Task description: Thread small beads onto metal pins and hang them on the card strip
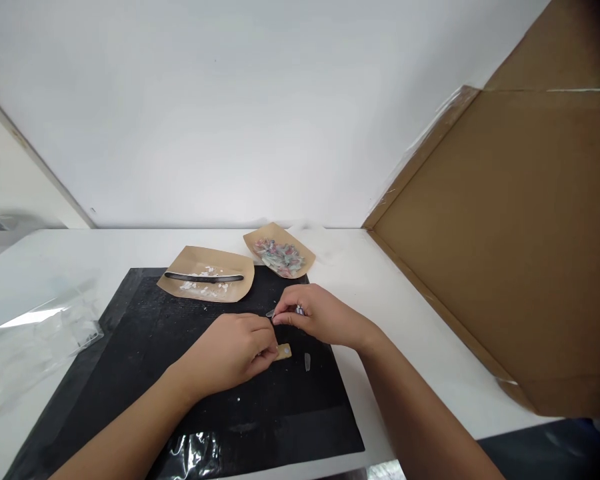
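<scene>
At centre, the right hand (317, 313) pinches a small clear piece (270, 313); grip lightly. I can't tell the left hand's (233, 347) grip.

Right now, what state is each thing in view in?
Left hand: fingers curled
Right hand: fingertips pinched
Tan strip: partly hidden
Clear piece: lying loose
Black mat: spread flat
Left tray: holding white bits, dark bar
Back tray: holding colored pieces
Cardboard: standing
Clear plastic: crumpled
</scene>
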Demonstrator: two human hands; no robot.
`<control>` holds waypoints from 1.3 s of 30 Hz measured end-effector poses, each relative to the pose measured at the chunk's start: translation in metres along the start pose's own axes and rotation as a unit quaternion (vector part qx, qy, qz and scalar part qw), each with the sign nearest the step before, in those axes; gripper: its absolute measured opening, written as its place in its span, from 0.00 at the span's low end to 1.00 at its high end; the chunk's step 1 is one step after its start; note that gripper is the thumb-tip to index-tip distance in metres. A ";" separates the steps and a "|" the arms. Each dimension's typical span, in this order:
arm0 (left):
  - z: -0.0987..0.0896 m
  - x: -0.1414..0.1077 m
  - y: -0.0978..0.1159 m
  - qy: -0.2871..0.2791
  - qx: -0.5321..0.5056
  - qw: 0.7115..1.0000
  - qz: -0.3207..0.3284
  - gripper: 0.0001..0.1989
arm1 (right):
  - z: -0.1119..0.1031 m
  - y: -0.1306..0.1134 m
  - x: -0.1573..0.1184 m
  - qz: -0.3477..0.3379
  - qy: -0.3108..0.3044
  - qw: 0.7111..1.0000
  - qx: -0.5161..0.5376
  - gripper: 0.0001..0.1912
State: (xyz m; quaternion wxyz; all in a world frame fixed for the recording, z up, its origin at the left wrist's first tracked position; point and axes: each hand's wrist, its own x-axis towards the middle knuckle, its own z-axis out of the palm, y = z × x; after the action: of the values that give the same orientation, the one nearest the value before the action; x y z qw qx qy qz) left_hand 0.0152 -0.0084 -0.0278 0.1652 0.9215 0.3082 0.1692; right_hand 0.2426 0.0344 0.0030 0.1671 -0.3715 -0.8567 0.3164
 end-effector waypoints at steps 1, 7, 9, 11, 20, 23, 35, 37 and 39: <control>0.001 0.000 0.000 0.000 0.003 1.000 -0.001 0.07 | 0.000 0.000 0.001 -0.003 0.005 1.000 -0.002 0.07; 0.000 -0.002 -0.001 0.004 0.007 1.000 -0.014 0.06 | 0.005 0.003 0.002 0.033 0.041 0.997 0.052 0.13; -0.003 -0.003 -0.002 0.016 -0.009 1.000 -0.013 0.08 | 0.007 0.004 0.001 0.031 0.044 0.995 0.078 0.13; -0.007 -0.003 -0.003 0.052 -0.019 0.998 -0.017 0.12 | 0.009 0.005 0.002 0.018 0.057 0.992 0.109 0.13; -0.020 -0.003 -0.003 0.244 -0.197 0.940 -0.137 0.10 | 0.014 -0.010 0.003 -0.017 0.138 0.931 0.336 0.09; -0.022 -0.002 0.000 0.230 -0.238 0.936 -0.119 0.12 | 0.017 -0.015 0.001 -0.045 0.134 0.910 0.389 0.08; -0.026 -0.004 0.008 0.249 -0.311 0.916 -0.042 0.03 | 0.016 -0.020 -0.006 -0.041 0.070 0.900 0.428 0.07; -0.026 -0.005 0.008 0.248 -0.307 0.918 -0.033 0.04 | 0.017 -0.020 -0.007 -0.047 0.077 0.906 0.413 0.07; -0.026 -0.005 0.008 0.250 -0.296 0.921 -0.031 0.06 | 0.018 -0.019 -0.008 -0.055 0.080 0.911 0.402 0.08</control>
State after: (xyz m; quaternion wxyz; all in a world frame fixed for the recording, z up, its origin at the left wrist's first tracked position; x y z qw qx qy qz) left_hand 0.0045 -0.0125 -0.0029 0.3537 0.7483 0.3035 0.4721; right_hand 0.2285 0.0114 0.0023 0.3871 -0.2497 -0.6600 0.5934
